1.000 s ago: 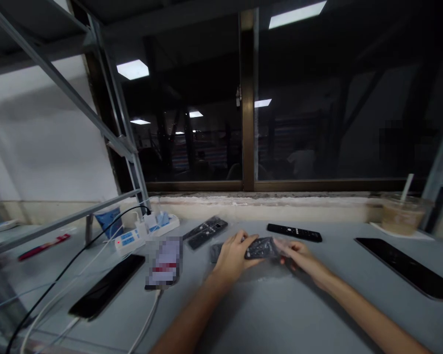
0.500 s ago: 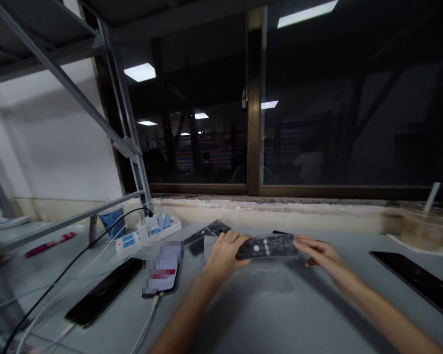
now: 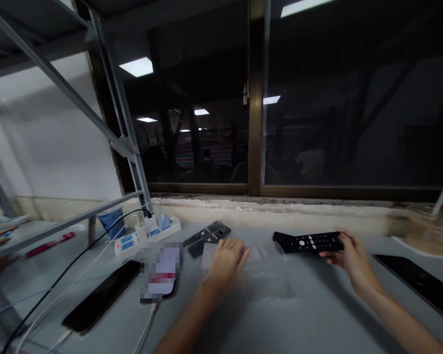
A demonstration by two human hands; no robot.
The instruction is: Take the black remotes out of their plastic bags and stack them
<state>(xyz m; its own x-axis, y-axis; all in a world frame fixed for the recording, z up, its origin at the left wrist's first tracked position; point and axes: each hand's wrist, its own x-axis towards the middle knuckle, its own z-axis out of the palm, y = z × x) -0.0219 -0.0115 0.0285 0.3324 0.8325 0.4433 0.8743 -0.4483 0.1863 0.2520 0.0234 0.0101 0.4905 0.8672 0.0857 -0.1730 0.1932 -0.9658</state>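
Observation:
My right hand grips one end of a black remote control and holds it level just above the grey table, to the right of centre. My left hand lies fingers forward on a clear plastic bag that is flat on the table. Just beyond my left hand, two more black remotes lie side by side.
A white power strip with plugged cables, two dark phones and a blurred screen lie at the left. A long black slab and an iced drink with a straw stand at the right, below the window ledge.
The remote came out of the clear bag: my right hand carried it rightward while my left hand stayed on the bag and pressed it to the table.

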